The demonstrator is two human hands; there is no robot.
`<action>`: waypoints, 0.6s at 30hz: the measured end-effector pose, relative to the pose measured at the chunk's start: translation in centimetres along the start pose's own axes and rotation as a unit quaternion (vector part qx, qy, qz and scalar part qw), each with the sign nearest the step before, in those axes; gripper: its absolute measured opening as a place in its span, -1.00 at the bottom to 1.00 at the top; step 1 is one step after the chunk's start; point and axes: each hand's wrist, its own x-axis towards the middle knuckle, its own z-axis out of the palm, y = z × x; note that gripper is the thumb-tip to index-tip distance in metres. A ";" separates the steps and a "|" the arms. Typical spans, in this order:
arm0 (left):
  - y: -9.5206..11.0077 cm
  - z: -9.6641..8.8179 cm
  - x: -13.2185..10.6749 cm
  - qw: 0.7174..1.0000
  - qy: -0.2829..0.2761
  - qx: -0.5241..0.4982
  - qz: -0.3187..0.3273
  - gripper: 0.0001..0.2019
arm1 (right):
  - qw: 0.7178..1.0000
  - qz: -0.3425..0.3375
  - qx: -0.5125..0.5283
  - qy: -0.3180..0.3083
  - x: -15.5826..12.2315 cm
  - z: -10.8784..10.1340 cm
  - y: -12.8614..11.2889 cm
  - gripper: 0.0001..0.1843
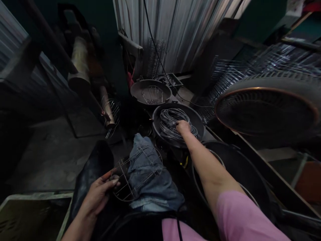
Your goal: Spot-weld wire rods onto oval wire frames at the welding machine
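A round wire basket frame (136, 172) lies tilted over a folded denim cloth on my lap. My left hand (104, 189) pinches its left rim between thumb and fingers. Reaching forward, my right hand (183, 128) is in a dark round pan (157, 115) with a heap of metal wire rings (173, 120). Its fingers are curled down on the rings; how many they grip is hidden. Left of centre, another wire frame (114, 113) hangs around the lower electrode of a welding machine (106, 107).
Another pan (136, 88) farther back holds bent wire pieces. A large black basin (240, 167) stands beside my right arm. A caged fan (268, 110) and stacked wire racks (230, 77) are at right; a plastic crate (32, 197) is at lower left.
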 end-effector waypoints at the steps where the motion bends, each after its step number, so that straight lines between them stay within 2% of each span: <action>1: -0.1 0.0 0.3 1.000 0.015 -0.007 0.007 -0.53 | 1.000 -0.002 -0.009 0.005 -0.1 0.1 0.3 -0.62; 4: -0.3 0.1 0.8 0.999 0.007 -0.022 0.024 -0.51 | 0.999 -0.008 -0.032 0.013 -0.4 0.2 1.0 -0.51; 8: -0.4 0.4 0.6 0.999 -0.038 -0.020 0.030 -0.32 | 0.999 -0.018 -0.044 0.005 -0.2 -0.3 0.9 -0.65; 10: -0.4 0.5 0.2 0.998 -0.036 -0.022 0.036 -0.29 | 0.999 -0.015 -0.045 0.021 0.1 -1.1 0.6 -0.65; 12: -0.4 0.5 0.0 0.998 -0.016 -0.036 0.052 -0.33 | 0.996 -0.001 -0.033 0.079 0.2 -2.4 0.7 -0.61; 14: -0.6 0.5 0.1 0.996 -0.003 -0.057 0.064 -0.39 | 0.985 0.008 -0.002 0.174 -0.2 -3.9 1.5 -0.58; 16: -0.9 0.5 0.4 0.995 -0.002 -0.069 0.065 -0.38 | 0.961 -0.003 0.040 0.275 -1.6 -5.7 3.0 -0.58; 18: -1.2 0.5 0.8 0.996 0.013 -0.069 0.061 -0.34 | 0.932 -0.030 0.079 0.352 -4.5 -7.6 4.6 -0.58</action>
